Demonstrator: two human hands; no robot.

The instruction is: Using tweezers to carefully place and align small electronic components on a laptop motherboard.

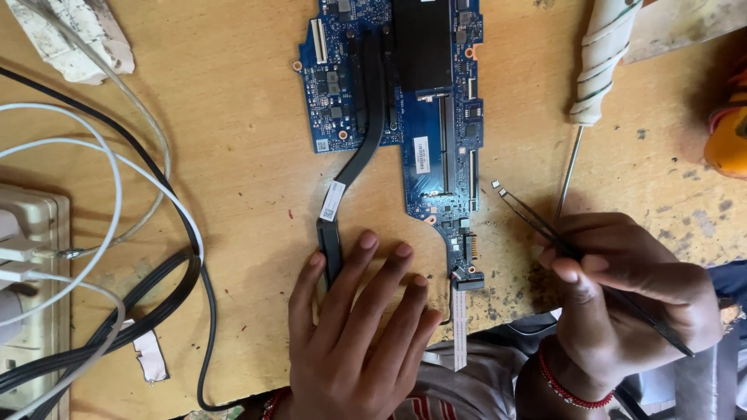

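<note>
A blue laptop circuit board (pixel 436 117) with a black heat pipe (pixel 366 117) lies on the wooden table (pixel 233 194). My left hand (pixel 350 327) rests flat on the table below the board, fingers spread, covering the lower end of the heat pipe. My right hand (pixel 622 288) grips black tweezers (pixel 537 222), whose tips point up-left at two tiny silver chips (pixel 499 187) lying on the wood just right of the board. A thin white ribbon cable (pixel 459 327) hangs from the board's lower connector.
A screwdriver (pixel 595 85) with a white taped handle lies right of the board. Black and white cables (pixel 140 257) loop across the left side toward a power strip (pixel 31 288). An orange-yellow object (pixel 727 132) sits at the right edge. A crumpled cloth (pixel 70 35) lies top left.
</note>
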